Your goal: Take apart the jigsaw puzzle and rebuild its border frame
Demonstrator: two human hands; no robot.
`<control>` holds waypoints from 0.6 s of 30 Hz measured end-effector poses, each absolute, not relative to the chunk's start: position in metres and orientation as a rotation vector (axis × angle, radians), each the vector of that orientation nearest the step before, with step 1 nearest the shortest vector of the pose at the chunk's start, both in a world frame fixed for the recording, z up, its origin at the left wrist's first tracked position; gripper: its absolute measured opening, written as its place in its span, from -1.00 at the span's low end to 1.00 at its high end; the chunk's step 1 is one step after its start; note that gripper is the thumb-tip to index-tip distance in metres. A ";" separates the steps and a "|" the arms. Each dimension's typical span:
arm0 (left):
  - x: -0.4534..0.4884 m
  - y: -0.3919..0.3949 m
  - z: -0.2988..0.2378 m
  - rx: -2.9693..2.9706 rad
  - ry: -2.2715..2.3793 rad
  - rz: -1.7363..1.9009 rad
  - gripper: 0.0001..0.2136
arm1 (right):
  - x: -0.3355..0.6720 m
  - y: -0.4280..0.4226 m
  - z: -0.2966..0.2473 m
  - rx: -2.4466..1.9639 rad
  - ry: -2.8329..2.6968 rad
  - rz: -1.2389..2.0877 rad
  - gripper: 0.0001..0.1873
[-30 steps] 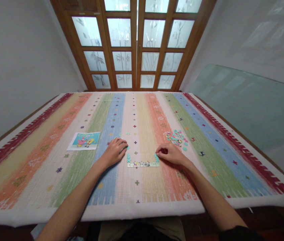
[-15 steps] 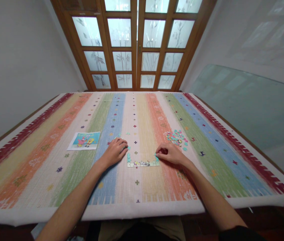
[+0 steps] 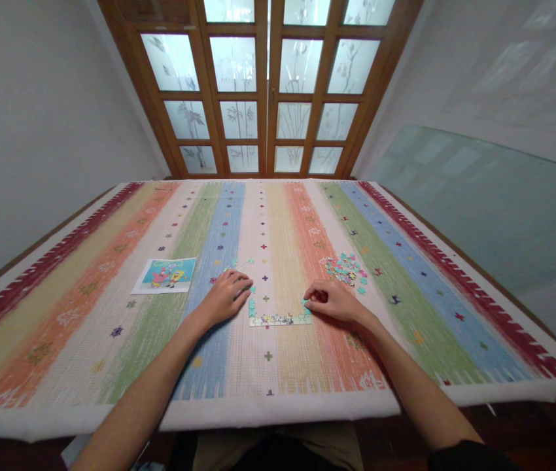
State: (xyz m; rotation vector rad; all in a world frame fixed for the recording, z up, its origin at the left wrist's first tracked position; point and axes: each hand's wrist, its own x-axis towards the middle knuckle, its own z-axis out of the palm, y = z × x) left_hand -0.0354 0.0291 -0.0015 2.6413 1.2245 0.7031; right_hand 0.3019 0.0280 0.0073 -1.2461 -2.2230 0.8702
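Note:
A partly joined jigsaw puzzle (image 3: 280,320) lies before me, with a pale bottom row and a short turquoise column rising at its left end. My left hand (image 3: 229,296) rests left of that column, its fingers curled; a turquoise puzzle piece (image 3: 252,289) shows at the thumb and index fingertips. At the puzzle's right end, my right hand (image 3: 335,301) pinches another turquoise puzzle piece (image 3: 307,305), partly hidden by the fingers. Several loose pieces (image 3: 250,261) lie just beyond my left hand, some partly covered by it.
A heap of loose puzzle pieces (image 3: 347,269) lies beyond my right hand. To the left is a printed cartoon picture (image 3: 167,275). A striped cloth (image 3: 278,373) covers the table. Glass-paned wooden doors (image 3: 268,91) stand behind, and a glass panel (image 3: 484,209) leans at the right.
My left fingertips have shifted very slightly to the right, toward the turquoise piece. My right hand stays at the puzzle's right end.

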 end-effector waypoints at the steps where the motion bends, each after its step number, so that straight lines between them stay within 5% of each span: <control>1: -0.035 0.029 -0.002 2.643 1.219 0.704 -0.77 | 0.302 0.028 0.008 -1.249 -2.226 0.867 -0.96; 18: -0.035 0.028 0.001 2.621 1.194 0.732 -0.78 | 0.301 0.028 0.011 -1.242 -2.250 0.828 -0.84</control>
